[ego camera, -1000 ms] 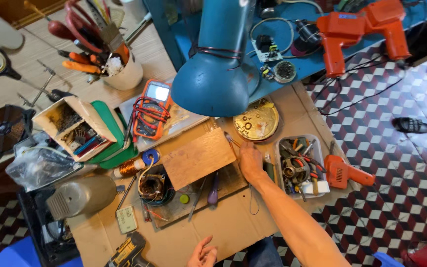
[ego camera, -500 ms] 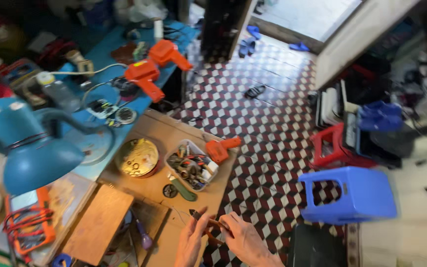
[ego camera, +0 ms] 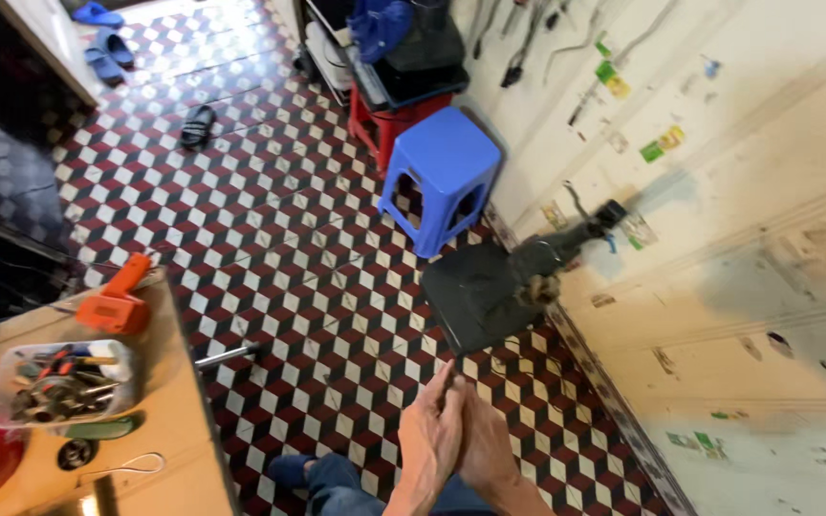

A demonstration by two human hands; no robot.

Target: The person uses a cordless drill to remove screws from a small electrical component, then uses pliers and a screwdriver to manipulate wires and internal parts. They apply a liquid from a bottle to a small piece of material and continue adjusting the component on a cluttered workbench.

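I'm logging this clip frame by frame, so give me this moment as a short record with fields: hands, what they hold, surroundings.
left hand: pressed against the right hand, fingers up
right hand: against the left, over the floor
held item: thin dark tool tip between the hands; kind unclear
floor: chequered tiles
nearby: blue stool, black base plate
table: clear tray of tools, orange tool
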